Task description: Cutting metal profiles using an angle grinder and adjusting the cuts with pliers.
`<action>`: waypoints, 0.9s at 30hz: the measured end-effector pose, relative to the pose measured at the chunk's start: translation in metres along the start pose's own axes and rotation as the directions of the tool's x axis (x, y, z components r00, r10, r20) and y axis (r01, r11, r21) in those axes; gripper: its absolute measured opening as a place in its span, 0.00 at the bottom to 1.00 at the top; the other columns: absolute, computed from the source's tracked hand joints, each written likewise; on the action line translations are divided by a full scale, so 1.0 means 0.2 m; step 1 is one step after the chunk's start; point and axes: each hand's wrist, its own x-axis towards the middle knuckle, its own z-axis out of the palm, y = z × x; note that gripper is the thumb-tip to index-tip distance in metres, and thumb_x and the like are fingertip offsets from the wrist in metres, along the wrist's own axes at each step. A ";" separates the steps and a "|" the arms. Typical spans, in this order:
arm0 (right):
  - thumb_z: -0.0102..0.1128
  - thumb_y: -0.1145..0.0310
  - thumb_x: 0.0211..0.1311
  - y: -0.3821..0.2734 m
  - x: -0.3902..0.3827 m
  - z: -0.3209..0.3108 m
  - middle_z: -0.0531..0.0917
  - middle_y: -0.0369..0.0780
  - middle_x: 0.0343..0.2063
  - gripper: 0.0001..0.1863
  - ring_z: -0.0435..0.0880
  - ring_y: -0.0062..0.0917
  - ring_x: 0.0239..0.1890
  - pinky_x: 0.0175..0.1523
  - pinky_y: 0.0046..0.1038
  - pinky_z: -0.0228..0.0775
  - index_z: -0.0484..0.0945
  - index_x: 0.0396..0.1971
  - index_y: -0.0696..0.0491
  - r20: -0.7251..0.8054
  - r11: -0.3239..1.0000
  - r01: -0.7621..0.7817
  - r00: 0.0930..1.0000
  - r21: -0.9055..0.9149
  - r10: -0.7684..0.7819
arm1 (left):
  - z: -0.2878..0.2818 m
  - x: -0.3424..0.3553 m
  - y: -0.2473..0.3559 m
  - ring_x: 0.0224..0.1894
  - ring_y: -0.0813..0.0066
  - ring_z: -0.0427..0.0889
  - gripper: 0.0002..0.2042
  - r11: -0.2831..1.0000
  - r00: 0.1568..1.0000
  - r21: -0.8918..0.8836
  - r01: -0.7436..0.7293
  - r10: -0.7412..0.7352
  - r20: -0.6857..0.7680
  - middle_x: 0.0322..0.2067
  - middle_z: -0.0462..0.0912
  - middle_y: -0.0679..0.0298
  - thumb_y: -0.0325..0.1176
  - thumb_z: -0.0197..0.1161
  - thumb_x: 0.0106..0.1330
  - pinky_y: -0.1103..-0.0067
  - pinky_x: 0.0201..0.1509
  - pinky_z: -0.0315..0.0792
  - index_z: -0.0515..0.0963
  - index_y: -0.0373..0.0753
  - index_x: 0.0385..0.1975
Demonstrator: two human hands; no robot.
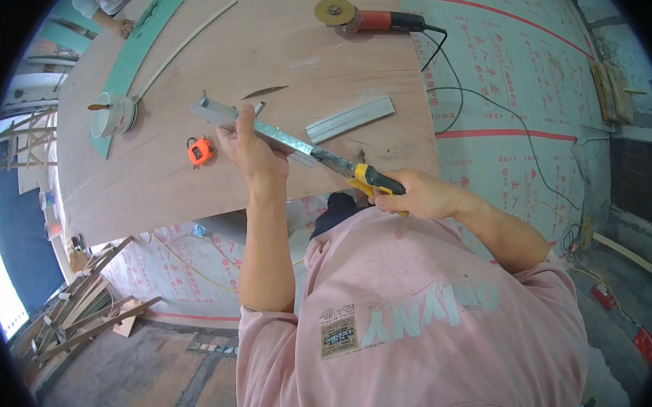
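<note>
My left hand [254, 154] is closed around a long, thin galvanized metal channel [289, 141], held slanting over the table's near edge with the thumb along its upper side. My right hand [422, 195] grips the yellow-and-black handles of a pair of tin snips [365, 177]. The dark head of the snips meets the channel's near right end; I cannot tell how far the blades are round the metal. Beyond the channel lie short cut metal channel pieces [351, 119]. An orange tape measure [200, 151] rests left of my left hand.
A red-and-black angle grinder [371, 20] lies at the plywood table's [256, 43] far right, its cord trailing over the sheeted floor. A white bucket [114, 116] stands left by a green board [141, 47], near another person's hand [122, 27]. Scrap wood [86, 304] is piled lower left.
</note>
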 end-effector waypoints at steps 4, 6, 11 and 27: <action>0.61 0.58 0.72 -0.02 -0.01 0.04 0.74 0.31 0.25 0.15 0.72 0.18 0.28 0.34 0.23 0.67 0.76 0.38 0.56 -0.026 0.997 0.027 0.999 0.075 -0.026 | 0.01 -0.04 0.02 0.31 0.77 0.71 0.18 0.999 0.999 -0.027 0.021 -0.020 0.032 0.36 0.68 0.65 0.32 0.67 0.65 0.74 0.26 0.70 0.63 0.39 0.46; 0.62 0.58 0.71 -0.01 -0.01 0.05 0.73 0.31 0.23 0.15 0.71 0.18 0.27 0.33 0.25 0.66 0.76 0.38 0.57 -0.047 0.998 0.023 0.999 0.055 -0.021 | 0.00 -0.04 0.02 0.31 0.77 0.71 0.18 0.999 0.999 -0.032 0.037 -0.037 0.023 0.35 0.68 0.65 0.32 0.66 0.66 0.74 0.26 0.70 0.64 0.39 0.46; 0.62 0.58 0.70 -0.01 -0.01 0.06 0.75 0.34 0.21 0.17 0.72 0.22 0.26 0.34 0.29 0.66 0.77 0.39 0.59 -0.088 0.998 0.020 0.996 -0.051 -0.024 | -0.03 -0.01 -0.02 0.21 0.70 0.75 0.17 0.999 0.999 -0.038 0.038 -0.037 0.032 0.28 0.70 0.66 0.33 0.67 0.65 0.69 0.21 0.78 0.65 0.43 0.46; 0.61 0.59 0.69 0.04 0.01 0.13 0.80 0.51 0.25 0.18 0.78 0.47 0.29 0.40 0.42 0.70 0.80 0.43 0.60 -0.265 0.943 0.077 0.949 -0.325 -0.168 | -0.01 -0.06 0.06 0.23 0.76 0.75 0.20 0.982 0.985 0.170 -0.087 0.059 0.165 0.30 0.72 0.65 0.26 0.66 0.62 0.74 0.25 0.74 0.61 0.39 0.48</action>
